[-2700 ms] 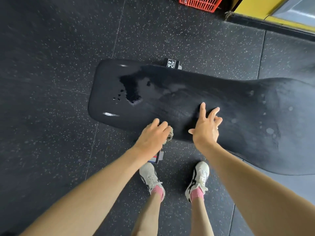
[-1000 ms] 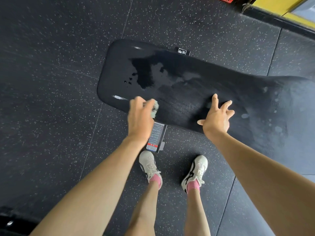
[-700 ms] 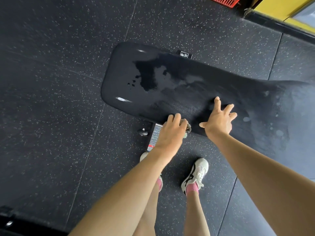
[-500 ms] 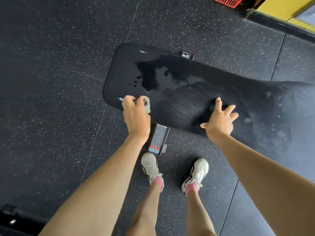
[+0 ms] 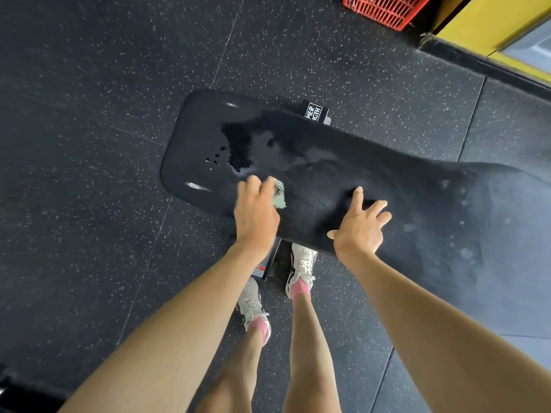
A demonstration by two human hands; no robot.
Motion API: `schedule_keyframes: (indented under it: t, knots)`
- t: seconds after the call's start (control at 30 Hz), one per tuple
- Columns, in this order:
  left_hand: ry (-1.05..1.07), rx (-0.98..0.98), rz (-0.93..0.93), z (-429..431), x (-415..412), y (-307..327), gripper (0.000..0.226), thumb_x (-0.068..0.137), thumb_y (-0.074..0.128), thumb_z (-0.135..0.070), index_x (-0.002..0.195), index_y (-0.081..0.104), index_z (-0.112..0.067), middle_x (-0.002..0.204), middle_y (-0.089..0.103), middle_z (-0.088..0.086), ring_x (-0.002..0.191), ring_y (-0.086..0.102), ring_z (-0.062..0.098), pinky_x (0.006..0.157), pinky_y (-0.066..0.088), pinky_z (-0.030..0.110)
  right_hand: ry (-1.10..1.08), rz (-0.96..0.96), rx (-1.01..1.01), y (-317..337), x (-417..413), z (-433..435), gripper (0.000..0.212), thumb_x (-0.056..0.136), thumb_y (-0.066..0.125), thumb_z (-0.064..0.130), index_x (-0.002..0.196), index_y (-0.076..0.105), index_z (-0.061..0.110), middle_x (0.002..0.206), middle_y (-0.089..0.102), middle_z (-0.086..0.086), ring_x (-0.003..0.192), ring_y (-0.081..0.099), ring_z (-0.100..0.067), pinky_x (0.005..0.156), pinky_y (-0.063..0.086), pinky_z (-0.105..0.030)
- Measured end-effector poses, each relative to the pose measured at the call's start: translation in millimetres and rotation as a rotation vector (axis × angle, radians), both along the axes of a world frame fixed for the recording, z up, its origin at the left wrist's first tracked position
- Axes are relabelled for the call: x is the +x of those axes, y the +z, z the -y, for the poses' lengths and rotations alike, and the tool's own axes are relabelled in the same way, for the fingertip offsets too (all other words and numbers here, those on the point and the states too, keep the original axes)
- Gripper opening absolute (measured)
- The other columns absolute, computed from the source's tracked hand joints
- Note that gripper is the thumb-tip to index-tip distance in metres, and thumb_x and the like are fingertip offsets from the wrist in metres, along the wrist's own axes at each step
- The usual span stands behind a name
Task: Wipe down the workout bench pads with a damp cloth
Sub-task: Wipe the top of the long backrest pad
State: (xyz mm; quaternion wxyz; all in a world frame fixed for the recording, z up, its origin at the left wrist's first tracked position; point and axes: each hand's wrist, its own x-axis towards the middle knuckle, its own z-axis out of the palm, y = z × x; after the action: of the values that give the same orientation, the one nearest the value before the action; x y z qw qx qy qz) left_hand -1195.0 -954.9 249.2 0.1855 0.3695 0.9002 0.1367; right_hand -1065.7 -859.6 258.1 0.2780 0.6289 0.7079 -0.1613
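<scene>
Both bare arms reach forward and down. The left hand (image 5: 255, 214) lies knuckles-up, its fingers curled over a pale green cloth (image 5: 279, 198) and pressing it onto the black bench pad (image 5: 322, 162) close to the pad's near edge. The right hand (image 5: 359, 229) rests flat on the pad further right, fingers straight and spread, holding nothing. The pad's long axis runs from upper left to lower right, its rounded end pointing left. A dark wet patch (image 5: 240, 147) lies near that end. A red plastic basket (image 5: 383, 7) stands at the top edge; its contents cannot be seen.
</scene>
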Motion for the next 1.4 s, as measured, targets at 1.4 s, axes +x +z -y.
schedule_keyframes:
  t: [1.4]
  knots:
    - [0.153,-0.061,-0.014,-118,-10,2,0.038,0.081,0.054,0.002,0.11,0.063,-0.019,0.106,0.048,0.006,0.095,0.045,0.023,0.076,0.047,0.04,0.206,-0.225,-0.051,15,27,-75,0.077,0.088,0.052,0.0,0.152,0.011,0.012,0.159,0.003,-0.007,0.138,0.017,-0.026,0.104,0.036,-0.036]
